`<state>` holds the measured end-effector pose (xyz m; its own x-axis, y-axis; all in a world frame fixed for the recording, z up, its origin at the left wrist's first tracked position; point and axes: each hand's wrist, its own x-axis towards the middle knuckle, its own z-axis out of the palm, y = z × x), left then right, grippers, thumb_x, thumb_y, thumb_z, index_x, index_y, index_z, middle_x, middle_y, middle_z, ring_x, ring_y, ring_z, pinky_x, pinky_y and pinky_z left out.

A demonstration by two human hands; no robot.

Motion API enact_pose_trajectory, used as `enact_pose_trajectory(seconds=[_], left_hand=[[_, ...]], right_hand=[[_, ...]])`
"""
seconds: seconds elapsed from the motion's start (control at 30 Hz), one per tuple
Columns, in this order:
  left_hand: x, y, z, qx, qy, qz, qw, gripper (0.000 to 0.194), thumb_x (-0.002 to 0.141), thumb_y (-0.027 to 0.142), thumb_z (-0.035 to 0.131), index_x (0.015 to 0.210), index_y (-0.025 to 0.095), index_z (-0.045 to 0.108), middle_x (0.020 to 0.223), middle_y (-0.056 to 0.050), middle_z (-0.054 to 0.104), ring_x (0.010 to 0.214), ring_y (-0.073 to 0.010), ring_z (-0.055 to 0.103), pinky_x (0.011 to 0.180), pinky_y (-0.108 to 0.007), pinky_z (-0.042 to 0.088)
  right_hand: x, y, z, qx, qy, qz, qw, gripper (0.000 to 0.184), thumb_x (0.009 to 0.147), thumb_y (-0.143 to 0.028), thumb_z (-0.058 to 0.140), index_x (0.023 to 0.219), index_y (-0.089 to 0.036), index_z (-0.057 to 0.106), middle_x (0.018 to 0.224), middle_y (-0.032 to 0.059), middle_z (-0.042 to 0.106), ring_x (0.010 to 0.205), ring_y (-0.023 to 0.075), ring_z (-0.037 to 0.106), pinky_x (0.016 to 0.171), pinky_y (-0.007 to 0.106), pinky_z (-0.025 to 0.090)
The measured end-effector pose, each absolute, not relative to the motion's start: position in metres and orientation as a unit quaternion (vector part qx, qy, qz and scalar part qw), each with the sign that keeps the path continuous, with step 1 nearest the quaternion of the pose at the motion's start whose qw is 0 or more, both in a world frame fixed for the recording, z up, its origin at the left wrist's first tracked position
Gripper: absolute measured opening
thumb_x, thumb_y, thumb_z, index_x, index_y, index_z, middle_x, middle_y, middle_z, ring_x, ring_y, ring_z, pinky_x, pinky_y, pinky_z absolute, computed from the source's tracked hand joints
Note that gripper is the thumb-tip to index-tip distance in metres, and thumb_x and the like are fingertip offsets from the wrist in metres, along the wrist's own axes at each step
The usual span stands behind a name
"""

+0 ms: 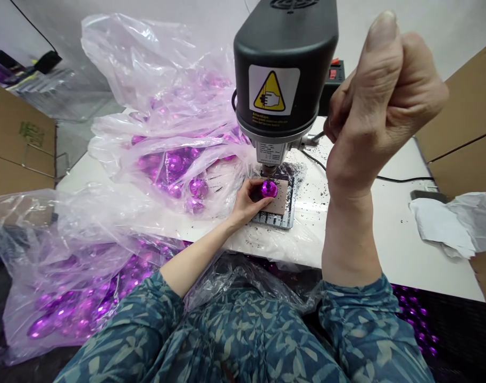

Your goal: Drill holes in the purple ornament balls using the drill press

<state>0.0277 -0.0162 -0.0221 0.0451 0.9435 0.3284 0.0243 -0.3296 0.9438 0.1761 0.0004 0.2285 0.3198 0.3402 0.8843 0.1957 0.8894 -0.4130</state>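
My left hand (249, 202) pinches a shiny purple ball (269, 189) between thumb and fingers. The ball rests on a flat brown board (278, 205) on the metal base (291, 213) of a small bench drill press (285, 64). Directly above the ball is the drill's chuck (269, 169), and whether the bit touches the ball I cannot tell. Raised at the right of the machine, my right hand (382, 96) is closed in a fist around the feed lever (315, 139). Most of the lever is hidden by the fingers.
A clear plastic bag (155, 122) of purple balls lies open left of the drill. Another filled bag (79, 298) hangs below the table's left edge. Dark shavings (302, 191) litter the white table (394, 229). A cable (402, 180) and crumpled white paper (442, 223) are at right.
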Motion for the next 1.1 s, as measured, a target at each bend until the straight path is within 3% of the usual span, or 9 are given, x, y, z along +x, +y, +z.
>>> enact_pose_trajectory(seconds=[0.33, 0.47, 0.57, 0.9, 1.1], left_hand=[[0.025, -0.014, -0.023, 0.6, 0.419, 0.553, 0.399, 0.07, 0.077, 0.069, 0.097, 0.122, 0.022, 0.07, 0.123, -0.012, 0.078, 0.119, -0.0302, 0.076, 0.11, -0.051, 0.061], [0.025, -0.014, -0.026, 0.596, 0.414, 0.555, 0.407, 0.067, 0.078, 0.065, 0.098, 0.123, 0.024, 0.07, 0.125, -0.011, 0.078, 0.122, -0.0293, 0.075, 0.112, -0.05, 0.06], [0.025, -0.015, -0.026, 0.595, 0.414, 0.554, 0.41, 0.068, 0.078, 0.065, 0.098, 0.124, 0.024, 0.069, 0.126, -0.011, 0.077, 0.123, -0.0288, 0.075, 0.114, -0.05, 0.059], [0.026, -0.019, -0.018, 0.595, 0.417, 0.552, 0.409, 0.067, 0.08, 0.067, 0.096, 0.123, 0.023, 0.069, 0.126, -0.012, 0.078, 0.124, -0.0295, 0.075, 0.114, -0.05, 0.059], [0.027, -0.019, -0.019, 0.591, 0.42, 0.551, 0.412, 0.068, 0.079, 0.069, 0.096, 0.122, 0.023, 0.069, 0.125, -0.012, 0.078, 0.122, -0.0293, 0.076, 0.111, -0.048, 0.06]], right_hand=[[0.17, -0.021, 0.2, -0.299, -0.548, -0.001, 0.782, 0.062, 0.101, -0.07, 0.052, 0.063, -0.025, 0.033, 0.053, -0.0051, 0.027, 0.046, 0.0084, 0.029, 0.054, 0.036, 0.024], [0.171, -0.021, 0.181, -0.216, -0.544, -0.058, 0.809, 0.063, 0.109, -0.043, 0.059, 0.06, -0.022, 0.026, 0.048, -0.0061, 0.026, 0.039, 0.0066, 0.025, 0.047, 0.036, 0.018], [0.17, -0.021, 0.173, -0.189, -0.546, -0.078, 0.813, 0.059, 0.107, -0.029, 0.059, 0.06, -0.021, 0.024, 0.045, -0.006, 0.025, 0.036, 0.0067, 0.025, 0.043, 0.035, 0.016], [0.175, -0.013, 0.149, -0.155, -0.537, -0.104, 0.822, 0.057, 0.105, -0.031, 0.058, 0.063, -0.023, 0.021, 0.046, -0.0056, 0.024, 0.035, 0.0092, 0.024, 0.037, 0.032, 0.023], [0.183, -0.001, 0.137, -0.081, -0.562, -0.141, 0.811, 0.055, 0.103, -0.023, 0.058, 0.063, -0.022, 0.02, 0.043, -0.0077, 0.022, 0.032, 0.0065, 0.022, 0.034, 0.028, 0.021]])
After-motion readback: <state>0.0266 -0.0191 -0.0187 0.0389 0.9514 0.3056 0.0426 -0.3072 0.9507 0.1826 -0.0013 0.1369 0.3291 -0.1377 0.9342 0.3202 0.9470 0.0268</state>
